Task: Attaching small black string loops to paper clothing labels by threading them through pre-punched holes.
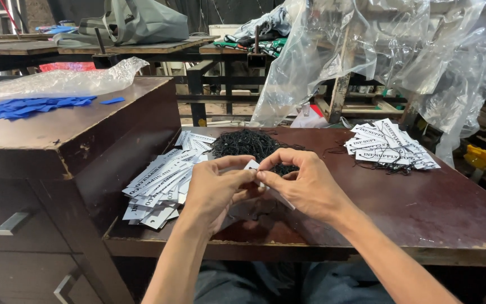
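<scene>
Pinching a white tag [252, 165] between both hands, mid-table, just near of the cord pile [252, 146]. Left hand [217, 188] closing thumb and fingers on the tag's top end; right hand [305, 183] closing thumb and forefinger on the same end, fingertips nearly touching the left's. Both grips closed tight on the tag; tag's lower edge showing white under the right palm. Possibly a thin black cord in the pinch too, cannot tell.

Judging handling: tag looking light, thin, card-like, somewhat stiff but bendable, likely creasing if squeezed hard. Best gripping by the edges near the top end, keeping fingers off the very tip. Cord looking soft, limp, tangle-prone; picking single strands from the pile edge probably easier than from the middle.

Lying left of the hands: loose stack of plain tags [161, 186], fanned against the cabinet [74, 141]. Lying far right on the table [440, 208]: tags with cords attached [389, 147], well apart from the hands. Sitting on the cabinet top, far left: blue scraps [23, 107] and a clear bag [63, 81]. Hanging beyond the table, far right: clear plastic sheeting [389, 50].
</scene>
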